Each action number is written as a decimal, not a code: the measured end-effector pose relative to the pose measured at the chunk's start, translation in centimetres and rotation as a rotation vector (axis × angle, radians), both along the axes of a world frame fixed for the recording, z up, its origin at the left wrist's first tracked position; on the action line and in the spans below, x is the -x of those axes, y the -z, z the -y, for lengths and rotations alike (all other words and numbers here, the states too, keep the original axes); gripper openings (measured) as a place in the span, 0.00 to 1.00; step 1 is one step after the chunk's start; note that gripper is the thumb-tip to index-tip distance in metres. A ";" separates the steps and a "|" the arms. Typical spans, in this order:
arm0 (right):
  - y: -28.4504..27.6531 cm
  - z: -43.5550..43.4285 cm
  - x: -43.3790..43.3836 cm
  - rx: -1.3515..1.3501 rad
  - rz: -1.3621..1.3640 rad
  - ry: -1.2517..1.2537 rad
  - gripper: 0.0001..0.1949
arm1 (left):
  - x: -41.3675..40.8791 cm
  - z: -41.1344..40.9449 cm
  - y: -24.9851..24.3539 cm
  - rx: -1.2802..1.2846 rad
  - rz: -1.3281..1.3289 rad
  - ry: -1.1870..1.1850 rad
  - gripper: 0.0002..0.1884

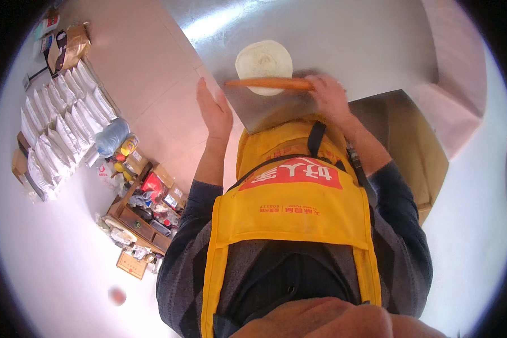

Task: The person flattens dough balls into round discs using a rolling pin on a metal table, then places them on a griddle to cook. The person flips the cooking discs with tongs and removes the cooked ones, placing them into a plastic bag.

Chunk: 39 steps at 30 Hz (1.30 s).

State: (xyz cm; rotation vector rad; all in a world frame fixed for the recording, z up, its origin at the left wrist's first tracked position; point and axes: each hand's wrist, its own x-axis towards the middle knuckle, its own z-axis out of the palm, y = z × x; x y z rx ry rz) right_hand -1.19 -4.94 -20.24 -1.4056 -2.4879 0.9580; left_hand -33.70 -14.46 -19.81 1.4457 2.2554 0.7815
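Observation:
A flat round of pale dough [264,59] lies on the smooth grey tabletop [355,46] in front of me. Across its near edge runs a tapered wooden rolling pin [274,83]. My right hand [327,97] grips the pin by its right end. The pin's left end is free and points past the table's edge. Beside that tip, to the left, my left hand [215,107] is raised with its palm turned inward and its fingers extended, holding nothing. Blur hides whether the pin presses on the dough.
A cardboard box [418,148] stands at my right by the table. Rows of white sacks [63,126] are stacked on the left, with a blue-tinted plastic bottle [112,137] beside them. A cluttered wooden cabinet [137,224] stands behind my left arm. I wear a yellow apron [295,228].

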 end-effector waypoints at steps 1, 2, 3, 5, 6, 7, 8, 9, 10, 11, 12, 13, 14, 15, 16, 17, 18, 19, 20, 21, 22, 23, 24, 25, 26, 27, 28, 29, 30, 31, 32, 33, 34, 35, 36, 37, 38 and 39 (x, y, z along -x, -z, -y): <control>-0.5 -1.2 -0.4 0.049 -0.068 0.073 0.22 | 0.0 -0.8 0.2 0.079 0.068 -0.022 0.31; -0.8 -2.5 -0.7 0.101 -0.136 0.146 0.22 | 0.0 -1.9 0.6 0.159 0.138 -0.043 0.28; -1.2 -3.8 -0.8 0.155 -0.202 0.221 0.22 | -0.2 -2.7 0.9 0.241 0.210 -0.061 0.26; -1.9 -7.1 2.3 0.325 -0.092 0.280 0.18 | -2.5 -4.6 1.2 0.305 0.208 -0.062 0.23; -1.8 -8.6 4.0 0.423 -0.049 0.305 0.17 | -3.4 -5.7 1.3 0.334 0.212 -0.056 0.22; -1.0 -9.7 5.5 0.390 -0.006 0.291 0.16 | -3.7 -6.5 1.7 0.328 0.208 -0.098 0.21; -0.1 -10.6 7.0 0.356 0.036 0.277 0.15 | -3.8 -7.1 2.3 0.321 0.203 -0.141 0.20; 0.5 -10.8 8.3 0.326 0.078 0.260 0.14 | -3.8 -7.6 2.6 0.318 0.197 -0.188 0.19; 0.9 -10.4 9.4 0.291 0.091 0.256 0.13 | -3.4 -8.0 2.7 0.386 0.263 -0.154 0.19; 1.1 -9.8 10.3 0.254 0.103 0.256 0.12 | -2.7 -8.3 2.6 0.453 0.328 -0.117 0.18; 1.6 -9.1 10.9 0.222 0.117 0.259 0.11 | -2.3 -8.4 2.6 0.525 0.393 -0.076 0.18; 2.3 -8.7 10.9 0.151 0.117 0.207 0.10 | -2.5 -8.6 2.5 0.535 0.319 -0.059 0.18; 3.0 -8.3 10.7 0.080 0.118 0.159 0.10 | -2.8 -8.4 2.2 0.543 0.244 -0.037 0.19; 3.9 -8.2 10.3 0.002 0.128 0.122 0.10 | -3.2 -8.6 1.8 0.542 0.173 -0.002 0.19; 5.0 -7.4 10.4 -0.028 0.071 0.133 0.09 | -3.7 -8.5 1.6 0.505 0.175 -0.015 0.22; 5.5 -6.9 11.0 -0.063 0.018 0.141 0.09 | -3.7 -8.0 1.6 0.466 0.182 -0.028 0.25; 4.5 -6.6 11.7 -0.008 -0.013 0.140 0.09 | -3.1 -7.5 2.2 0.470 0.164 0.001 0.23; 3.5 -6.3 12.2 0.052 -0.048 0.141 0.09 | -2.6 -7.2 2.5 0.478 0.144 0.032 0.22; 3.2 -6.7 12.2 0.152 -0.087 0.129 0.10 | -2.3 -7.3 2.4 0.470 0.433 -0.008 0.21; 3.1 -7.3 11.9 0.251 -0.141 0.103 0.12 | -2.3 -7.5 2.1 0.466 0.713 -0.063 0.19; 2.7 -7.5 11.2 0.291 -0.177 0.144 0.12 | -2.8 -7.9 0.9 0.450 0.847 -0.083 0.20; 2.3 -7.6 10.3 0.332 -0.214 0.184 0.14 | -3.4 -8.5 -0.2 0.437 0.982 -0.107 0.21; 2.0 -7.6 9.5 0.375 -0.258 0.220 0.15 | -4.1 -9.1 -1.5 0.428 1.111 -0.136 0.21; 1.6 -7.1 8.5 0.422 -0.419 0.312 0.15 | -4.8 -9.5 -2.5 0.419 1.141 -0.093 0.23; 1.1 -6.3 6.8 0.465 -0.580 0.403 0.16 | -5.8 -10.1 -3.4 0.413 1.172 -0.052 0.24; 0.5 -5.5 4.6 0.505 -0.743 0.492 0.17 | -7.1 -10.8 -4.3 0.406 1.204 -0.010 0.25; -1.7 -5.3 2.3 0.554 -0.674 0.601 0.17 | -8.4 -11.9 -4.9 0.477 1.106 0.111 0.25; -3.6 -5.3 -0.3 0.603 -0.607 0.711 0.17 | -9.9 -13.5 -5.4 0.547 1.001 0.233 0.24; -3.7 -4.9 -3.2 0.543 -0.537 0.805 0.16 | -11.8 -15.3 -5.9 0.613 0.895 0.357 0.24; -3.5 -4.4 -6.3 0.481 -0.464 0.899 0.15 | -14.7 -17.2 -6.5 0.631 0.857 0.468 0.24; -4.0 -4.2 -9.0 0.406 -0.481 1.003 0.14 | -18.1 -19.0 -6.8 0.651 0.821 0.576 0.25; -4.7 -4.1 -11.5 0.332 -0.495 1.104 0.13 | -21.2 -20.7 -6.9 0.659 0.881 0.635 0.25; -4.6 -4.4 -14.3 0.273 -0.506 1.130 0.12 | -24.3 -22.5 -6.4 0.661 0.939 0.691 0.24; -4.3 -5.2 -16.8 0.212 -0.512 1.151 0.12 | -27.3 -24.5 -4.8 0.632 0.986 0.786 0.24; -4.3 -6.2 -18.9 0.134 -0.446 1.195 0.14 | -30.1 -26.4 -3.3 0.601 1.031 0.877 0.24; -4.7 -6.8 -20.9 0.056 -0.369 1.252 0.17 | -33.0 -28.2 -3.7 0.644 1.023 0.919 0.24; -6.4 -7.9 -22.3 0.045 -0.328 1.299 0.16 | -35.9 -30.1 -4.2 0.690 1.010 0.962 0.23; -6.0 -8.7 -23.7 0.006 -0.312 1.308 0.17 | -38.3 -32.0 -3.5 0.659 0.978 0.990 0.25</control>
